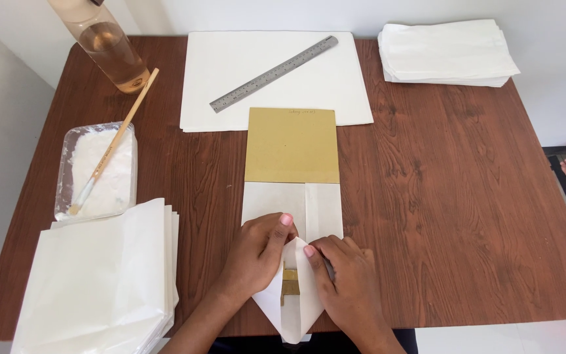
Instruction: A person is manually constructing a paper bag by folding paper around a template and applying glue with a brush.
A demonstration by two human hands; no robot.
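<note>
Under my hands spreads the brown wooden surface (440, 196), and on it, at the far edge, a large white sheet (230, 72) with a steel ruler (274, 73) lying slantwise across it; a stack of folded white paper (447, 52) sits at the far right corner, another stack of white bags (99, 282) near my left elbow; beyond that a clear tray of white paste (99, 170) with a brush (116, 141) resting in it, and a bottle (109, 46) at the far left corner; directly before me lies the white paper bag (293, 206) wrapped round a tan cardboard template (291, 145), whose far part sticks out bare; my left hand (257, 252) lies flat, fingers pressing the paper beside the centre seam; my right hand (342, 278) is half curled, fingertips pinching down the pointed bottom flap (296, 295), which stands opened into a diamond with the card showing inside; I judge the fold could go crooked if the template slips under my pressure, and the thin paper might tear at the corner if I crease too hard.
</note>
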